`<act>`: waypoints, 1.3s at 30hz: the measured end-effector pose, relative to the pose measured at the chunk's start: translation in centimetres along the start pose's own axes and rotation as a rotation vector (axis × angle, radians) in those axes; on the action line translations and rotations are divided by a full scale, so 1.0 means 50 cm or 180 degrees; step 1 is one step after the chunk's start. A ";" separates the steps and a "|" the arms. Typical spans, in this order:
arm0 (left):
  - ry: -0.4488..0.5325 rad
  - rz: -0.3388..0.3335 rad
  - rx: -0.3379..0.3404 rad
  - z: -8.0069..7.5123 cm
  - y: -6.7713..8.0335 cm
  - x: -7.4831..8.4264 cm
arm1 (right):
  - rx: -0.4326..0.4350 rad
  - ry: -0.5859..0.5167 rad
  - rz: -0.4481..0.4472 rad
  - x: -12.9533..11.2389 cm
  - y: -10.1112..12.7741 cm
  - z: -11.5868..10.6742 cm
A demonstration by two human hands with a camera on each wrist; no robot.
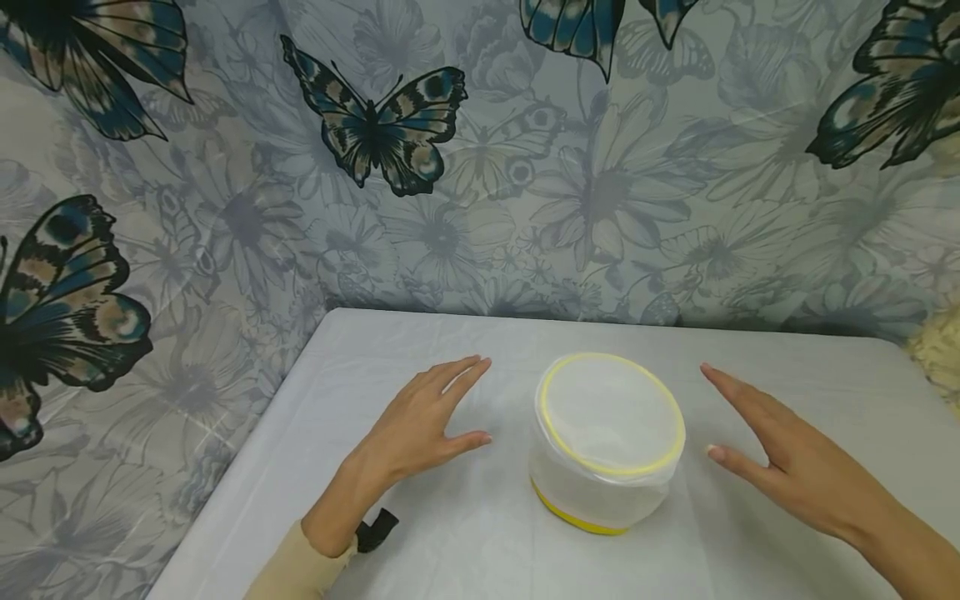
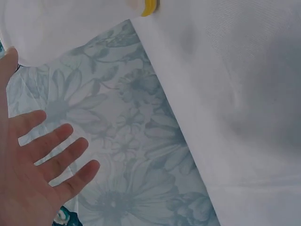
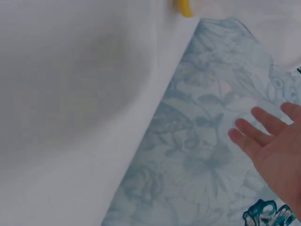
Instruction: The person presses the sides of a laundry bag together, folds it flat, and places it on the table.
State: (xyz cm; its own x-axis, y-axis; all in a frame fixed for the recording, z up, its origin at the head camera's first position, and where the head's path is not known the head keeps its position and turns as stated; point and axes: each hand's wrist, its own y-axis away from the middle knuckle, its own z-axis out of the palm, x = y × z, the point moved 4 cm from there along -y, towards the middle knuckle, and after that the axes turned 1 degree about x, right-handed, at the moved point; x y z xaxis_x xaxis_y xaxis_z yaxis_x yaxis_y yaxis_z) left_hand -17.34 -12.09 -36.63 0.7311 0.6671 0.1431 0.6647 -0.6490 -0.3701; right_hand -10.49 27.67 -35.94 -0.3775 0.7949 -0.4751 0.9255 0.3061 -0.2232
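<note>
White table [image 1: 450, 533], butterfly-print wall [image 1: 480, 167]; both hands' grips wide, flanking tub [image 1: 607, 442].

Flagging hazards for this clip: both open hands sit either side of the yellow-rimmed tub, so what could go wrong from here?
The tub looks tilted with soft, crumpled walls, so squeezing might buckle it. The left hand and right hand are open and apart from it; an uneven grip could tip it. The white table cover might slide.

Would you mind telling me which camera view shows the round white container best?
The head view: the white container appears whole, between both open hands. Each wrist view catches only a yellow sliver of it at the top edge.
</note>
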 end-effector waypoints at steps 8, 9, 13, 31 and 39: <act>0.0144 0.0275 0.0349 -0.010 -0.012 0.017 | 0.0142 0.0019 -0.0466 -0.040 -0.006 -0.005; 0.0150 0.0320 0.0394 -0.011 -0.014 0.020 | 0.0127 0.0001 -0.0481 -0.042 -0.007 -0.005; 0.0200 0.0452 0.0476 -0.017 -0.026 0.033 | 0.0088 -0.0081 -0.0501 -0.050 -0.011 -0.003; 0.0670 0.0840 0.0530 -0.020 -0.077 0.089 | 0.0028 -0.0291 -0.0572 -0.065 -0.025 0.019; 0.0776 0.0856 0.0528 -0.011 -0.082 0.095 | 0.0093 -0.0184 -0.0687 -0.072 -0.035 0.023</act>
State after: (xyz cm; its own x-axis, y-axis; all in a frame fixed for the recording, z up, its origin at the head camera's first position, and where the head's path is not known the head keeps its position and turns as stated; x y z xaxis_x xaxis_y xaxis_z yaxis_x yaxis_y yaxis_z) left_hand -16.53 -6.46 -33.92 0.9040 0.3622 0.2273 0.4254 -0.7075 -0.5643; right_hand -10.76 23.68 -34.82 -0.5687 0.6808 -0.4615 0.8220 0.4499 -0.3492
